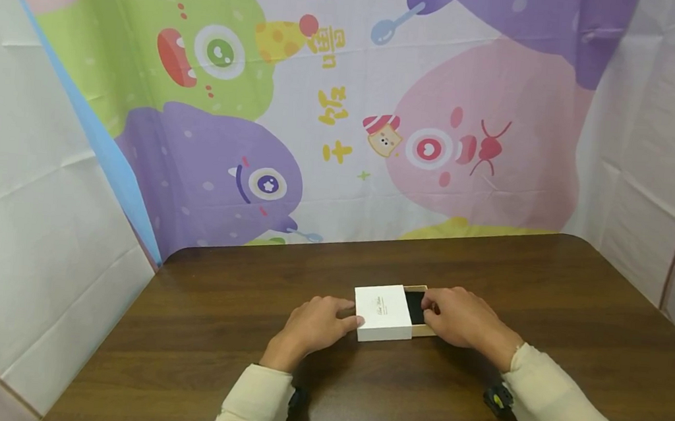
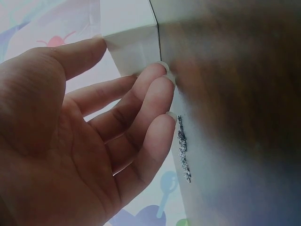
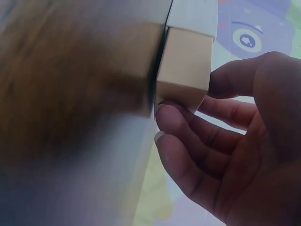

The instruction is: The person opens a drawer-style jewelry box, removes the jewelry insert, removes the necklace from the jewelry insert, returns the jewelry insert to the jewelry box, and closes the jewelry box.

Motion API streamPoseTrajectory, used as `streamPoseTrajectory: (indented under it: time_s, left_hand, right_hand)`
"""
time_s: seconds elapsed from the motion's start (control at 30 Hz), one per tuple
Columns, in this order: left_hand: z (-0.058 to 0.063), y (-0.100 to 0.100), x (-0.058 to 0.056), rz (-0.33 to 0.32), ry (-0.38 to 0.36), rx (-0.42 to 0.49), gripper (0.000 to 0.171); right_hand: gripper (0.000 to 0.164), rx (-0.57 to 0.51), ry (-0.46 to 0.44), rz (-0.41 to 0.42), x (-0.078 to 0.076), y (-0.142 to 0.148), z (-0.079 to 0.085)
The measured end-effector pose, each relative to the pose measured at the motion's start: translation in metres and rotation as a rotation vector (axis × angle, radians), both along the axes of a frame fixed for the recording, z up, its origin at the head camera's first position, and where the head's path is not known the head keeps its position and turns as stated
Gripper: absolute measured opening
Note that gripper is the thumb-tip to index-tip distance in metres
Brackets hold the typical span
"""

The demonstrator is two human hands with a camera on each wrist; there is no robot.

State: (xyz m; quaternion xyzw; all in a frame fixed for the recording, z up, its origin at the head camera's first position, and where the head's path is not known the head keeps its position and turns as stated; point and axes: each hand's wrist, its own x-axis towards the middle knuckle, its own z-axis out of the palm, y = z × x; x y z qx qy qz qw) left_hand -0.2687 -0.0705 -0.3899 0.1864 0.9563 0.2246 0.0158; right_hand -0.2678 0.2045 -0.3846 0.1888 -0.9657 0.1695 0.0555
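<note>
A white slide-out box (image 1: 380,310) with small gold lettering lies on the table, its tan inner drawer (image 3: 186,56) partly out to the right. Something black (image 1: 416,307) shows inside the drawer. My left hand (image 1: 315,326) holds the left end of the white sleeve, thumb at the near top corner and index finger against the end; the other fingers curve loosely beside it. At the drawer's outer end, my right hand (image 1: 463,316) grips with the thumb on the upper edge and fingers at the end wall. That hand hides part of the drawer in the head view.
The brown wooden table (image 1: 213,359) carries the box. Behind it hangs a cartoon-printed cloth (image 1: 338,204), with pale cloth at both sides. Dark straps with small devices (image 1: 498,399) sit at the wrists.
</note>
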Motion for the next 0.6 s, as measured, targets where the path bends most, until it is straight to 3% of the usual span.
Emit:
streamPoseTrajectory:
  time_s: [0.6]
  left_hand:
    - [0.0002,0.0005,0.0001,0.006,0.001,0.01,0.042]
  right_hand:
    - [0.017,-0.044,-0.048,0.038,0.0015,-0.0051,0.0009]
